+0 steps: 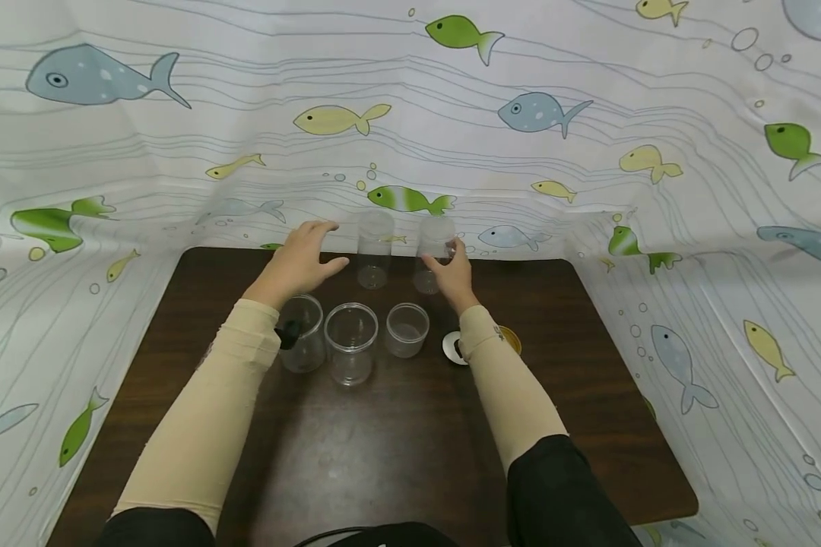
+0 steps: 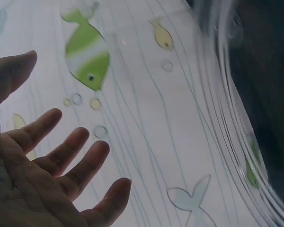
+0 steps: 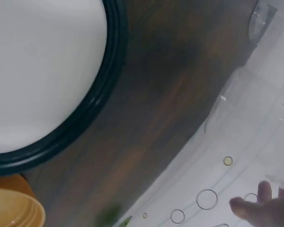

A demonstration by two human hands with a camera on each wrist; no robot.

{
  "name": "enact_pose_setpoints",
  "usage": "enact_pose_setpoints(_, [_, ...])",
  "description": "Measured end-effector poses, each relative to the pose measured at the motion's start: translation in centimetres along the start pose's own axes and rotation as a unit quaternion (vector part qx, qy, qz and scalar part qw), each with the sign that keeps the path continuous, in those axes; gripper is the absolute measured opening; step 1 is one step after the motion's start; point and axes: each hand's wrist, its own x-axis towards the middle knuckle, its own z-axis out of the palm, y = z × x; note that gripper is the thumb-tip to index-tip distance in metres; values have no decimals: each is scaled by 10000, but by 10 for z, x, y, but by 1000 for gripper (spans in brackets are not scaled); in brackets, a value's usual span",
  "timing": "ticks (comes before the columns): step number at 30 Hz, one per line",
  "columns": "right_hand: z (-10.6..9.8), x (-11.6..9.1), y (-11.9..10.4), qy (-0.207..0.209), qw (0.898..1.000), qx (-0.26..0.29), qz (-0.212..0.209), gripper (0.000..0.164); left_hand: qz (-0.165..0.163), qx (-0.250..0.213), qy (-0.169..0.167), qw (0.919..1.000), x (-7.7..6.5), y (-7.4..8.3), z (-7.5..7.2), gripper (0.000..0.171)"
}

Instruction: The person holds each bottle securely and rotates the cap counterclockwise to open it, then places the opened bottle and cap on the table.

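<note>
My right hand (image 1: 455, 277) holds a tall clear plastic jar (image 1: 427, 282) near the back edge of the table, thumb on its left side and fingers on its right. In the right wrist view, only the fingertips (image 3: 260, 208) show beside the see-through wall. My left hand (image 1: 296, 257) is spread open with nothing in it, left of a second tall clear jar (image 1: 373, 262). The left wrist view shows the palm and separated fingers (image 2: 80, 165). Below that hand stands a wide clear jar (image 1: 303, 346), partly covered by the wrist.
Another wide clear jar (image 1: 352, 349) and a short clear tub (image 1: 407, 332) stand mid-table. Beside the right forearm lie a white lid with a dark rim (image 3: 47, 71) and a yellow-orange lid (image 3: 14, 208). Fish-printed cloth (image 1: 410, 152) rises behind the dark wooden table (image 1: 356, 463).
</note>
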Motion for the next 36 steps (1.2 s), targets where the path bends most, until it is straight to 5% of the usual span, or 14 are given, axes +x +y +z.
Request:
enact_pose_setpoints(10, [-8,-21,-29,936,9867,420,-1263,76,384,-147,380,9984,5,26,4,66])
enact_pose_setpoints(19, [-10,-49,-81,562,9638,1127,-2352,58,1039,-636,784,9894,14,41,2,71])
enact_pose_setpoints(27, [-16,-66,-86,-335,9562,249,-2897,88,1579,-1716,702,9699,14,51,0,85])
enact_pose_setpoints(32, [-16,-78,-85,-537,9437,-550,-3217,81,1601,-1589,198,9740,13,50,2,86])
enact_pose_setpoints(36, [-16,-86,-88,-535,9396,-987,-3234,80,1542,-1319,205,9790,9,50,4,83])
